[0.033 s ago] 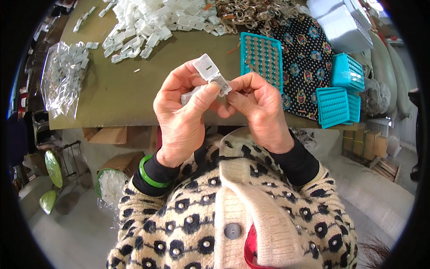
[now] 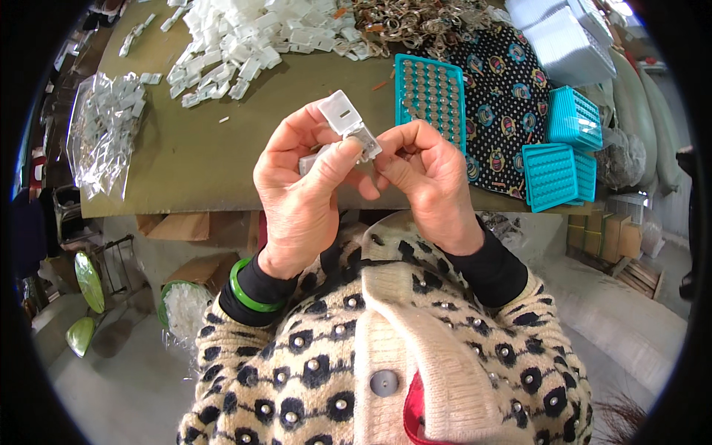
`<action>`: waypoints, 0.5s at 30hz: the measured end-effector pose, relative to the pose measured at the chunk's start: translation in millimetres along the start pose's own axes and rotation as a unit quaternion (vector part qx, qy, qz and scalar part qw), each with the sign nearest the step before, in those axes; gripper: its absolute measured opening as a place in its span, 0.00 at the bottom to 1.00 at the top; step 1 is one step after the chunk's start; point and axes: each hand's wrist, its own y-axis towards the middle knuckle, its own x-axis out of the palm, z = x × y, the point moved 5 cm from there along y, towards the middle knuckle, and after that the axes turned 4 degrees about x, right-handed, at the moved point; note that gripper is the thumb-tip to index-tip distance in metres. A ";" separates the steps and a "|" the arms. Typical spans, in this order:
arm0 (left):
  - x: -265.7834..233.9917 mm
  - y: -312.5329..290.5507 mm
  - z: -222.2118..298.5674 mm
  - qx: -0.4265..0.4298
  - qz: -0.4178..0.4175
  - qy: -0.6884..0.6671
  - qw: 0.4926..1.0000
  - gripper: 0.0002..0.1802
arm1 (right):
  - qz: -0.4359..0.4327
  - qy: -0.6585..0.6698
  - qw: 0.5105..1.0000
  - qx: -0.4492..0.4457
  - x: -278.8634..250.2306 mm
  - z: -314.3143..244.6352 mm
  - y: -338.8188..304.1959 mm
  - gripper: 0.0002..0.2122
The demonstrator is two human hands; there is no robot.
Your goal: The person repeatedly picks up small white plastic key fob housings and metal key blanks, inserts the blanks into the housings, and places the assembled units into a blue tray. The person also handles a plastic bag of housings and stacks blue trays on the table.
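My left hand grips a small white plastic case between thumb and fingers, above the table's near edge. Its slotted lid stands open, and the thumb presses on the lower half, where small metal-looking parts show. A second white plastic piece sits in the curled fingers of the same hand, mostly hidden. My right hand is closed in a pinch at the right edge of the case. Whatever lies between those fingertips is too small or too hidden to make out.
White plastic cases lie heaped at the back, beside a tangle of metal parts. A teal tray holds rows of round pieces on dotted cloth. Teal trays stand at right, a clear bag of pieces at left.
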 end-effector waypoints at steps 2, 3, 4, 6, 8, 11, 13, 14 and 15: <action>2.2 -0.8 -4.1 -0.039 -0.003 -0.017 0.999 0.20 | 0.005 -0.035 0.998 -0.053 -2.6 -5.3 -5.2 0.03; 3.8 -0.9 -4.3 -0.034 -0.012 0.010 0.999 0.18 | 0.001 -0.044 0.996 -0.076 -3.6 -8.0 -5.9 0.03; 3.6 0.1 -7.5 -0.060 -0.011 0.009 0.998 0.17 | -0.004 -0.053 0.994 -0.098 -4.3 -10.2 -6.2 0.04; 3.1 3.5 -11.3 -0.099 -0.026 -0.013 0.995 0.15 | 0.037 -0.200 0.967 -0.155 -23.4 -24.7 0.5 0.03; 0.6 5.4 -17.3 -0.146 -0.019 -0.035 0.989 0.13 | 0.130 -0.369 0.889 -0.239 -47.2 -42.1 11.7 0.01; -1.4 6.6 -26.3 -0.197 -0.012 -0.073 0.978 0.12 | 0.201 -0.562 0.695 -0.400 -65.0 -54.3 32.9 0.02; -3.3 6.9 -29.5 -0.223 -0.008 -0.092 0.970 0.12 | 0.209 -0.616 0.660 -0.376 -75.4 -47.8 45.6 0.02; -3.1 7.3 -30.1 -0.229 -0.012 -0.111 0.967 0.11 | 0.208 -0.630 0.660 -0.352 -80.4 -44.6 50.9 0.02; -4.8 7.1 -30.8 -0.235 -0.006 -0.095 0.967 0.11 | 0.193 -0.632 0.667 -0.343 -82.7 -42.2 52.7 0.03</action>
